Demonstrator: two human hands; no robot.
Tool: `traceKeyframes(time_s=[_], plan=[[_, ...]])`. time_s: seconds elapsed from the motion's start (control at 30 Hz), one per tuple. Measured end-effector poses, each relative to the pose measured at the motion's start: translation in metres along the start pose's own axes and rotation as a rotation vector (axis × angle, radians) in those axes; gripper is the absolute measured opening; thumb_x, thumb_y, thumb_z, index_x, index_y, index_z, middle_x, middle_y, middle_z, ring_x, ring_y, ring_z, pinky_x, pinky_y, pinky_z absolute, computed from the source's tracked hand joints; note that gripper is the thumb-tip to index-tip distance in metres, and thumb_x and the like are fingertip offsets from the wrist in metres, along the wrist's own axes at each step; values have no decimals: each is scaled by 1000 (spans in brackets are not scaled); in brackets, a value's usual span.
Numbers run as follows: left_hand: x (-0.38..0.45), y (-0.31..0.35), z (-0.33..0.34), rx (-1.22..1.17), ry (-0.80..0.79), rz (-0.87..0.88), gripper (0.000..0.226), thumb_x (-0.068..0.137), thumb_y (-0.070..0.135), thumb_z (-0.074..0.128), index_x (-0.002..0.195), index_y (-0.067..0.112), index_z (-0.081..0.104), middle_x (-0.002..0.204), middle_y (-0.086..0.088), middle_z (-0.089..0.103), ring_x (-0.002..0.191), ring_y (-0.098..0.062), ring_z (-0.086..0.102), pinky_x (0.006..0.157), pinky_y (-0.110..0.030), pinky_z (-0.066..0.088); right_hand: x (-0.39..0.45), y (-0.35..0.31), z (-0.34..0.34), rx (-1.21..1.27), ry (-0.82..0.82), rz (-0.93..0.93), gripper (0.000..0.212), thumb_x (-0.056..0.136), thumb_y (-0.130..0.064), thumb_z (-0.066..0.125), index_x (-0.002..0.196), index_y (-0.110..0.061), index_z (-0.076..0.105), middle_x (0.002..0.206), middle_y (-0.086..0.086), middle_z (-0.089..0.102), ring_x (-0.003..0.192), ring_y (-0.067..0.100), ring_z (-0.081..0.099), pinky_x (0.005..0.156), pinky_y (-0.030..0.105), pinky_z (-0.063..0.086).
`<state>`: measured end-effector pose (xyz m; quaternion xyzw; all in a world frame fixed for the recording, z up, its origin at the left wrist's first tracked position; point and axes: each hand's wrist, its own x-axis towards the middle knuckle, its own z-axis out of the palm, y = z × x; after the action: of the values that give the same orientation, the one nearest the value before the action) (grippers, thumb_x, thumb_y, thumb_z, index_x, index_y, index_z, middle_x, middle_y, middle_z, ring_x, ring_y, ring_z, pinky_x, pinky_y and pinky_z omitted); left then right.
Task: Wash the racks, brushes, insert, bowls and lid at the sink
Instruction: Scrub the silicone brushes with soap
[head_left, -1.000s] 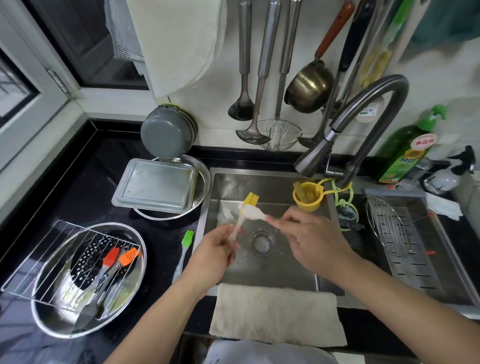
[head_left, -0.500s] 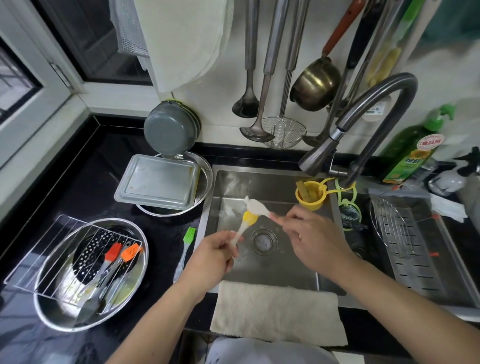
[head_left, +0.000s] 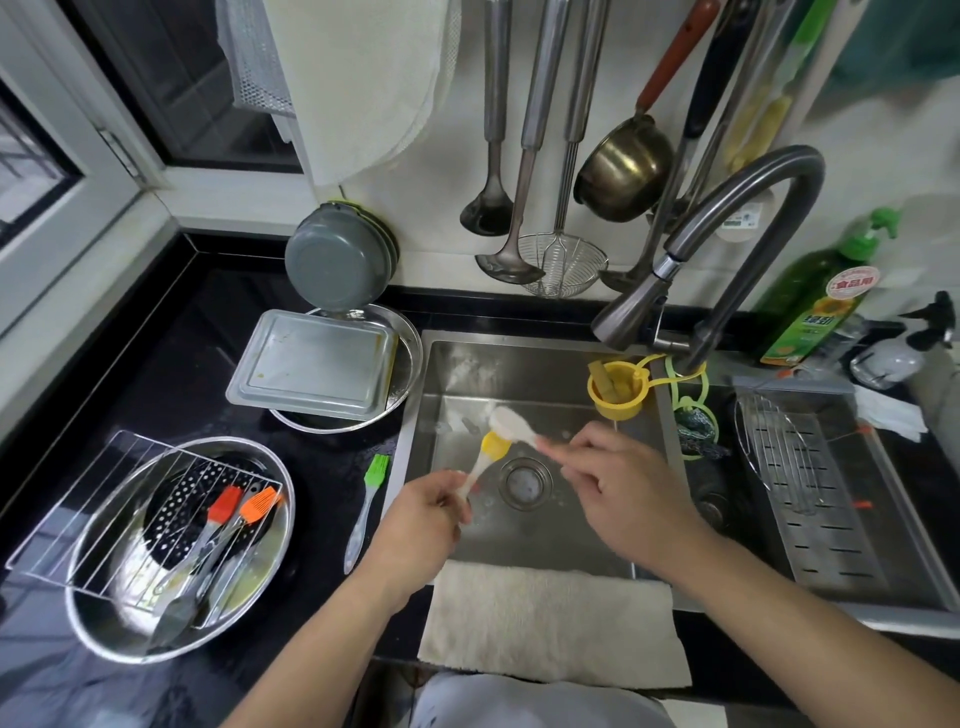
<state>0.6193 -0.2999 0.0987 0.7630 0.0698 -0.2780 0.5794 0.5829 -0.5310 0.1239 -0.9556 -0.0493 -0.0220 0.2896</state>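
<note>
Over the sink (head_left: 540, 540), my left hand (head_left: 421, 525) holds a yellow-headed pastry brush (head_left: 493, 446) by its clear handle. My right hand (head_left: 623, 488) grips a white scrubbing brush (head_left: 511, 423), whose head rests against the yellow bristles. A green brush (head_left: 375, 474) lies on the counter left of the sink. A steel bowl (head_left: 260, 587) at the left holds a wire rack (head_left: 104, 488), a perforated insert (head_left: 192, 506) and red and orange brushes (head_left: 244, 506). A square lid (head_left: 317, 364) rests on another bowl (head_left: 408, 348). A second rack (head_left: 779, 452) lies on the drainer.
The faucet (head_left: 727, 228) arches above the sink with no water running. A yellow cup (head_left: 618, 389) hangs at the sink's back. A dish soap bottle (head_left: 815, 306) stands at the right. A towel (head_left: 550, 618) covers the front edge. Ladles and a strainer (head_left: 563, 265) hang on the wall.
The yellow brush head has dropped lower and turned, and the white scrubbing brush has slid across it, both hands shifting slightly over the drain.
</note>
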Motion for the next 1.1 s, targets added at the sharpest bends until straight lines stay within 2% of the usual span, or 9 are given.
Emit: traceKeyframes(time_s=[0.1,0.23,0.37,0.47,0.57,0.67,0.77,0.9,1.1], plan=[[-3,2,4,-31,-35,1,41,99,-10,42,97,16,73,75,-3,57,50,-8,42,50,-21,33,4,5,12,-59,-11,35,48,100,-16,57,139,-44,54,92,-16,53,67,2,48,58,26,47],[0,-3,2,36,23,-17,45,96,-10,40,94,20,74,74,0,60,52,-12,42,50,-27,31,9,17,5,-89,59,150,46,100,-16,56,139,-40,56,93,-15,54,64,0,45,57,15,33],[1,-6,1,72,38,-41,42,93,-10,40,94,17,74,73,3,62,52,-12,43,49,-27,31,-14,-11,15,-32,-67,3,50,99,-15,59,140,-42,51,91,-16,51,65,4,47,55,24,46],[-2,-5,3,77,22,-54,40,95,-8,41,95,18,72,72,0,60,52,-12,42,49,-26,30,0,6,23,-101,-26,69,49,100,-16,56,142,-42,52,92,-17,49,68,4,49,63,33,54],[-3,-6,1,91,43,-89,36,95,-5,43,91,15,73,71,1,61,56,-13,44,52,-27,31,4,10,21,-80,38,135,46,100,-17,56,139,-41,56,92,-16,50,70,4,50,65,34,54],[-3,-7,-2,129,40,-97,37,94,-3,43,90,18,73,68,4,59,62,-14,46,54,-30,31,-14,-12,27,-43,-36,1,48,98,-15,60,138,-41,57,89,-15,49,69,8,48,59,34,51],[-4,-4,1,113,43,-112,36,96,-1,43,91,20,72,65,4,53,60,-13,43,52,-29,29,-8,-6,36,-103,-29,12,49,99,-15,58,140,-41,55,90,-13,50,69,9,48,57,32,48],[-8,-6,-1,44,58,-107,29,108,17,47,81,17,57,55,11,38,47,-7,31,44,-22,21,0,3,30,-61,49,119,46,98,-14,58,137,-39,60,93,-14,54,70,7,53,63,34,53],[-10,-8,-4,48,5,-121,39,109,39,48,73,27,54,67,2,29,56,-12,26,46,-23,20,-13,-12,35,-65,-48,-86,52,94,-9,65,138,-36,60,88,-13,51,62,8,46,49,24,38]])
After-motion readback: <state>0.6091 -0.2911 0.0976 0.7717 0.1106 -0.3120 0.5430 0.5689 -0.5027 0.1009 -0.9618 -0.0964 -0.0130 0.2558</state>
